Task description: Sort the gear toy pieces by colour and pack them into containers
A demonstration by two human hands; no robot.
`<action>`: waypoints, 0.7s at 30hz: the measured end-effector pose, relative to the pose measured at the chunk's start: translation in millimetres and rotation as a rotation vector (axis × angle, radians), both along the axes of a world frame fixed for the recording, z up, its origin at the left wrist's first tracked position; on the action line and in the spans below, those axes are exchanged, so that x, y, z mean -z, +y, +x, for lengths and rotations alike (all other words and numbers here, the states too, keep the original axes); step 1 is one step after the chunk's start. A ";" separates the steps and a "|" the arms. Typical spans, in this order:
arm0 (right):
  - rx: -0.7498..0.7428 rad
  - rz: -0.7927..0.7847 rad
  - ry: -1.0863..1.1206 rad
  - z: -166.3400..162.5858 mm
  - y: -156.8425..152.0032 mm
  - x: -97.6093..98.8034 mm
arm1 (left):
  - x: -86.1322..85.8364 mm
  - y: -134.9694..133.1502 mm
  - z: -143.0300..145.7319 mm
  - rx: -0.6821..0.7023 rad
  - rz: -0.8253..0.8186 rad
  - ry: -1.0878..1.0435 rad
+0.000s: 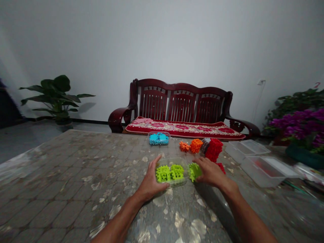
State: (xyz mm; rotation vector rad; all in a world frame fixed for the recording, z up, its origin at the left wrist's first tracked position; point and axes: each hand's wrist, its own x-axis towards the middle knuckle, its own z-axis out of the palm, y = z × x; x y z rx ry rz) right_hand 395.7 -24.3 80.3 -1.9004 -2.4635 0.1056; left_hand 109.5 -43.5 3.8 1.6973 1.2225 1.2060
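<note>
My left hand [151, 179] grips the left end of a clear plastic box [174, 185], thumb at the near side and fingers at the far side. Lime-green interlocking pieces [170, 172] lie in that box. Just right of it, my right hand [209, 171] is closed around a lime-green block of the same toothed pieces [194, 171], fingers on its far edge and thumb on the near one. Farther back stands another clear box [159, 144] of blue pieces [158, 137].
Behind my right hand sit orange blocks [196, 145], a grey block [205, 145] and a stack of red blocks [214, 150]. Translucent containers [263, 172] stand at the right, near a pot of purple flowers [301, 126]. A wooden bench [181, 104] is beyond the patterned table [76, 189].
</note>
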 end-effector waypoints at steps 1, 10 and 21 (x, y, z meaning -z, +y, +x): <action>0.006 -0.017 -0.039 -1.7 -1.2 -0.7 | 0.0 0.1 0.2 0.003 0.001 -0.003; 0.034 0.007 -0.002 7.9 8.5 4.0 | 2.9 1.6 1.7 0.006 0.021 0.009; -0.217 0.043 0.506 -20.7 4.6 -5.5 | 6.2 2.7 4.2 0.022 0.047 0.004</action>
